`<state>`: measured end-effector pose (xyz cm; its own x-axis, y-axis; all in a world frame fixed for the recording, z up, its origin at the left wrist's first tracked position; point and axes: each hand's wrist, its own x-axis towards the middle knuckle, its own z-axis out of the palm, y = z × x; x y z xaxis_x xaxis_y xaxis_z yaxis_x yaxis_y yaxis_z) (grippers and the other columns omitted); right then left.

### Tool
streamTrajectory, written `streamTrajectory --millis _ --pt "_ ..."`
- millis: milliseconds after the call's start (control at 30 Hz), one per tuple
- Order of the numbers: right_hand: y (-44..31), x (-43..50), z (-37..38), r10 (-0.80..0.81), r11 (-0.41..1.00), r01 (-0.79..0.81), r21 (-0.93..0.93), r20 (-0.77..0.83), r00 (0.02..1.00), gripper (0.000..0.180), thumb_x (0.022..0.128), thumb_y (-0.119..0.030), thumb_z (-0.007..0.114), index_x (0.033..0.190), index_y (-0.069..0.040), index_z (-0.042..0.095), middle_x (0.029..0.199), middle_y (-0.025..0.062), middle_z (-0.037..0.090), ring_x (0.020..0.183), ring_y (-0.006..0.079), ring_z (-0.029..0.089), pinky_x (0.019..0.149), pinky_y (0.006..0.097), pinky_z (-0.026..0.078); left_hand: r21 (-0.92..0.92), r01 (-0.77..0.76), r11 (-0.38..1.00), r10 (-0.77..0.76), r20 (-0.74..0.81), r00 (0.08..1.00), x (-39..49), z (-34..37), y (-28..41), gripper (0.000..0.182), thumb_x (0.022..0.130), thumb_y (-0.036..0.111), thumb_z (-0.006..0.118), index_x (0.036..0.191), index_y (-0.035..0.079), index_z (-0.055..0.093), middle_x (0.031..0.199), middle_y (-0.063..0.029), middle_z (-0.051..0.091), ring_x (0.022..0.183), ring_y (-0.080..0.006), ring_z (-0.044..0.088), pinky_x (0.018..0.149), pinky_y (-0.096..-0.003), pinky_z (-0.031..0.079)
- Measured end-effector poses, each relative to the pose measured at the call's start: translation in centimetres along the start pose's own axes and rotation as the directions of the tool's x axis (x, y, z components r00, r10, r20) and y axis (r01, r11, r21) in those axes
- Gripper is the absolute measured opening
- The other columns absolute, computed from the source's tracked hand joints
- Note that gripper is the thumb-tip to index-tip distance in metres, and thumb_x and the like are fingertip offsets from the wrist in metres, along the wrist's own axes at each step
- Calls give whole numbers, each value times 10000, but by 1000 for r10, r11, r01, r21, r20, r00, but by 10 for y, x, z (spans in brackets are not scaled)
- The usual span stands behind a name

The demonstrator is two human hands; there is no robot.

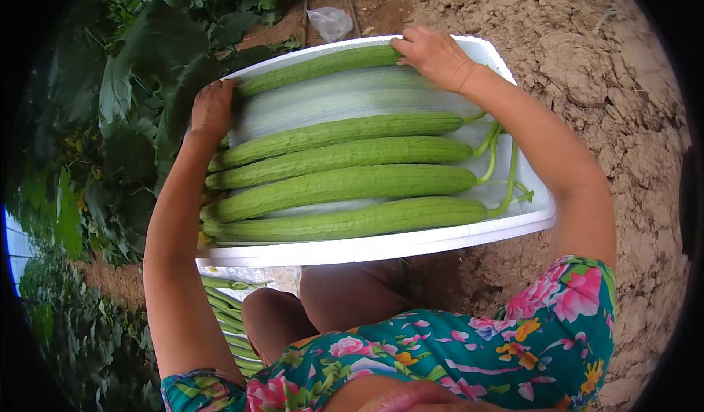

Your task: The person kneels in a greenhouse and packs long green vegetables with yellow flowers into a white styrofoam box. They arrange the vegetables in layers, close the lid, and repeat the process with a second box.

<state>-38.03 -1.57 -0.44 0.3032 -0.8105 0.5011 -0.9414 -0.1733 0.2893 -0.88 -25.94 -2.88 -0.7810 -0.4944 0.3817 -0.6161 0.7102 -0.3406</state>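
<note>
A white foam box (379, 250) lies before me, lined with clear plastic film (341, 98). Several long green loofah gourds (352, 184) lie side by side in it, their stems at the right end. Along the far wall lies another gourd (319, 70). My right hand (432, 57) is at the far rim, its fingers around the right end of that gourd. My left hand (213, 107) is at the same gourd's left end, beside the box's left side; its fingertips are partly hidden, so its hold cannot be told.
Leafy vines (148, 65) grow close along the left. Dry, lumpy soil (616, 82) stretches to the right. A crumpled clear plastic bag (330, 23) and thin dark pipes (352, 2) lie beyond the box. More green gourds (231, 318) lie at the lower left, beside my knees.
</note>
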Motion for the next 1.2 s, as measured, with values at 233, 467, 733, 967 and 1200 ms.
streamTrajectory --millis 233,467,733,967,1200 --pt "7 -1 3 60 998 -55 -31 202 977 376 853 -49 562 1227 -90 587 943 143 608 868 334 639 745 446 543 -395 -323 860 233 -258 938 26 -31 87 573 806 -56 468 1376 -6 455 1377 -258 493 1251 -409 495 1084 -430 395" --pt "-10 -3 -6 66 997 -71 25 178 982 539 831 19 517 1359 -91 527 1070 178 535 1005 327 550 846 418 518 -338 -427 839 338 -290 895 50 -57 152 489 977 318 505 1339 -10 493 1395 -172 487 1200 -348 494 1024 -432 412" --pt "-13 -1 5 66 984 -91 156 158 985 544 831 20 556 1365 -81 525 1082 143 504 1009 324 498 879 408 472 -323 -352 878 327 -133 936 40 -71 142 476 1006 317 454 1405 58 471 1411 -98 515 1248 -314 501 1030 -430 404" --pt "-11 2 9 100 991 -117 71 209 973 582 792 66 502 1356 -73 537 1130 154 532 1062 330 510 893 419 490 -352 -326 877 307 -111 945 50 -59 152 480 1012 344 435 1376 37 489 1419 -126 503 1289 -300 487 1039 -423 412" --pt "-12 3 -1 147 987 -136 -84 147 978 516 809 -17 627 1313 -105 557 1065 161 524 1040 334 515 888 432 470 -469 -294 833 302 -58 951 61 -46 154 490 1024 368 409 1406 67 462 1460 -130 450 1318 -308 451 1065 -419 399"
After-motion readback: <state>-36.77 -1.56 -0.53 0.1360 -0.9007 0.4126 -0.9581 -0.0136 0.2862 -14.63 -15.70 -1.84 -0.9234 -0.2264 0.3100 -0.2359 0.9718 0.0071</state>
